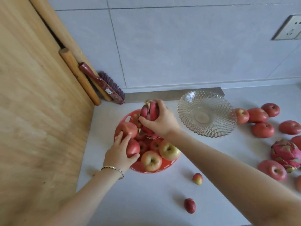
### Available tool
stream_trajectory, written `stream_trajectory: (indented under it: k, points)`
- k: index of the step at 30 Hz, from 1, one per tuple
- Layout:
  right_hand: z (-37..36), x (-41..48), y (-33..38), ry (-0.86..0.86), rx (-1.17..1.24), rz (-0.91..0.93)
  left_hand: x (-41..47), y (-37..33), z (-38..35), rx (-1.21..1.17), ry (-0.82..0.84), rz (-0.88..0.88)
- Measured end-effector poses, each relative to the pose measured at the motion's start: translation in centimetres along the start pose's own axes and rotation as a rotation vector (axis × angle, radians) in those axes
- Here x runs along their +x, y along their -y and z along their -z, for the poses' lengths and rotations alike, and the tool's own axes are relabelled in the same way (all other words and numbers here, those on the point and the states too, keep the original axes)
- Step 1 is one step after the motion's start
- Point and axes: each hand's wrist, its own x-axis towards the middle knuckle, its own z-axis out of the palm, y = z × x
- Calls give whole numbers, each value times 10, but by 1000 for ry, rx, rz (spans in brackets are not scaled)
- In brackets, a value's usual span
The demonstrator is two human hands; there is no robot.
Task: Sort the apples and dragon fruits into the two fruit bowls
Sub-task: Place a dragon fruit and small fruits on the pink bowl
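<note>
A red plastic bowl [130, 117] sits left of centre, piled with several apples [151, 160]. Over its far side my right hand [160, 122] grips a pink dragon fruit [149, 111], held upright. My left hand [118, 153] is closed around a red apple [132, 147] at the bowl's left edge, with another apple [127, 128] just beyond its fingers. An empty clear glass bowl [206, 112] stands to the right. More apples [258, 115] lie loose beyond it, and a second dragon fruit [285, 152] rests at the far right.
Two small red fruits [197, 178] [189, 205] lie on the white counter near me. A wooden board [37, 95], rolling pins [78, 74] and a brush [104, 84] lean at the left. A wall socket [291, 28] is at the upper right.
</note>
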Motion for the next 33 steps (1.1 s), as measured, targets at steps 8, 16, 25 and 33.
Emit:
stream_trajectory:
  k: [8, 16, 25, 33]
  points:
    - [-40, 16, -22, 391, -757, 192, 0, 5, 2, 44, 17, -37]
    - [-36, 4, -29, 341, -619, 188, 1, 7, -1, 57, 5, -59]
    - [-27, 2, -40, 298, -677, 123, 1, 7, -4, 36, -8, -52]
    - [-23, 11, -31, 342, -688, -20, 1, 8, -5, 56, 6, -42]
